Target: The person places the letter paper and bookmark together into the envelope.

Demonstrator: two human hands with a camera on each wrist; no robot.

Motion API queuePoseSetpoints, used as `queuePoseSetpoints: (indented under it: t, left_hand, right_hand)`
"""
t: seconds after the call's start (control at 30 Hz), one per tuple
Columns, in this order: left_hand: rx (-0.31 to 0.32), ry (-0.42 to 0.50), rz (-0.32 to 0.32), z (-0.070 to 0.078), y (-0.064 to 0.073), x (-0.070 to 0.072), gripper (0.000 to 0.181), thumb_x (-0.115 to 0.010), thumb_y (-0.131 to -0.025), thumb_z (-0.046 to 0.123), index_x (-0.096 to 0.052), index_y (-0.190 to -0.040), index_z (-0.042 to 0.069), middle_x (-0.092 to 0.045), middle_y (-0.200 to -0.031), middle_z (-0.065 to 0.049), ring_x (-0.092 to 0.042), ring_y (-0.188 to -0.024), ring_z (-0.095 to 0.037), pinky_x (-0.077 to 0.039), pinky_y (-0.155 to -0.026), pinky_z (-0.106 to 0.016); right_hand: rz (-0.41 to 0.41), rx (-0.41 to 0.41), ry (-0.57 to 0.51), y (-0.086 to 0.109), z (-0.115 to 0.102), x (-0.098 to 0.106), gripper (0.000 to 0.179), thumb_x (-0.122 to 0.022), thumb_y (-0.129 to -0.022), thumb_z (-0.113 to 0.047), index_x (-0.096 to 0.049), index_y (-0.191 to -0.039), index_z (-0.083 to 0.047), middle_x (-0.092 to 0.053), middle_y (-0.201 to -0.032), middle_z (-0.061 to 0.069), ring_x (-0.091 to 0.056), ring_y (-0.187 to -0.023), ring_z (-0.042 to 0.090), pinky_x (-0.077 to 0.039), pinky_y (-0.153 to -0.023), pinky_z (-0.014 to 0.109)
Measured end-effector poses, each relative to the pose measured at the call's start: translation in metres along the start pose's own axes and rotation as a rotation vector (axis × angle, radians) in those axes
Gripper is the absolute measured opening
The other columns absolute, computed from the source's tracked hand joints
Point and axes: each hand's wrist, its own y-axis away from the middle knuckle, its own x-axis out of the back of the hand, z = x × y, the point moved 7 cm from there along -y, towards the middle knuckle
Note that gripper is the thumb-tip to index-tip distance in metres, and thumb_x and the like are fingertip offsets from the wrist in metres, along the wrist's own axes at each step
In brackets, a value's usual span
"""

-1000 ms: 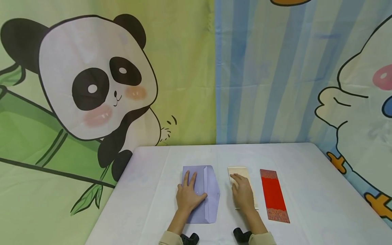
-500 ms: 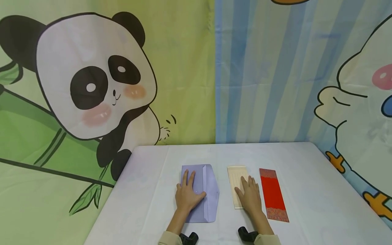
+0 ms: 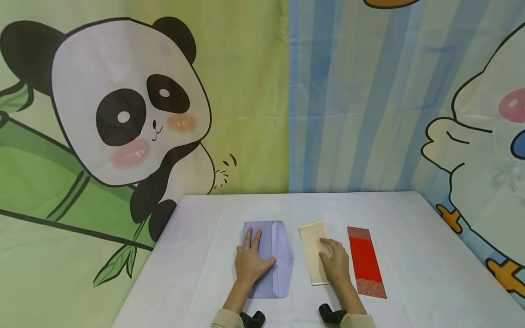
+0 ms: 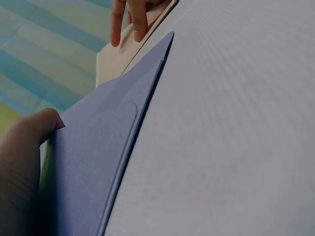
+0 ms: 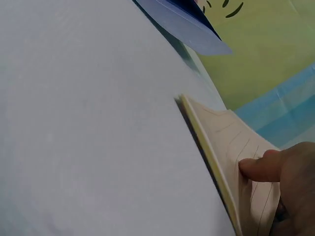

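Observation:
A purple envelope (image 3: 264, 232), its flap open to the right, lies on the white table. My left hand (image 3: 251, 264) rests on it with fingers spread and thumb across the flap's fold. Right of it lies a cream, folded stack of ruled paper (image 3: 311, 248), tilted on the table. My right hand (image 3: 338, 262) is over the paper's right side, with thumb and bent fingers touching its top face. In the right wrist view the thumb (image 5: 261, 168) touches the ruled surface. The left wrist view shows two fingertips on the paper (image 4: 115, 61).
A red strip with patterned ends (image 3: 366, 259) lies on the table (image 3: 426, 255), right of my right hand. Black wrist mounts (image 3: 252, 320) are on both forearms. Behind the table hang curtains, one with a panda (image 3: 131, 105), another with blue stripes (image 3: 348, 100).
My right hand first shifted right over the paper, then its fingers bent. The paper has since slid left and toward me, turning slightly. The left hand and envelope keep their place.

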Motion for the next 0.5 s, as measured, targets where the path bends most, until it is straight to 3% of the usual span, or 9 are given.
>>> queuePoseSetpoints:
  t: [0.17,0.3,0.5]
  left_hand:
    - [-0.001,-0.006,0.006,0.000,0.000,0.000,0.094,-0.070,-0.054,0.058,-0.044,-0.138,0.024,-0.029,-0.148,-0.005,-0.041,-0.069,-0.026,-0.034,-0.050,-0.031]
    - [-0.008,-0.011,0.024,0.001,-0.001,0.002,0.094,-0.070,-0.053,0.058,-0.046,-0.137,0.023,-0.031,-0.147,-0.006,-0.041,-0.067,-0.026,-0.034,-0.050,-0.031]
    - [0.002,0.004,0.018,0.003,0.000,0.004,0.095,-0.071,-0.052,0.057,-0.047,-0.136,0.021,-0.031,-0.147,-0.006,-0.041,-0.068,-0.026,-0.034,-0.049,-0.030]
  right_hand:
    - [-0.100,-0.171,-0.073,0.001,0.011,-0.005,0.031,-0.073,-0.076,-0.006,-0.071,-0.107,-0.012,-0.063,-0.112,0.017,-0.055,-0.109,0.033,-0.043,-0.087,0.047]
    - [-0.127,-0.233,-0.126,0.000,0.013,-0.005,0.028,-0.073,-0.078,-0.014,-0.072,-0.106,-0.014,-0.064,-0.112,0.014,-0.055,-0.110,0.030,-0.044,-0.086,0.044]
    - [-0.170,-0.359,-0.405,0.000,0.002,-0.015,0.035,-0.074,-0.077,-0.021,-0.069,-0.110,-0.011,-0.062,-0.116,0.008,-0.049,-0.118,0.021,-0.042,-0.089,0.027]
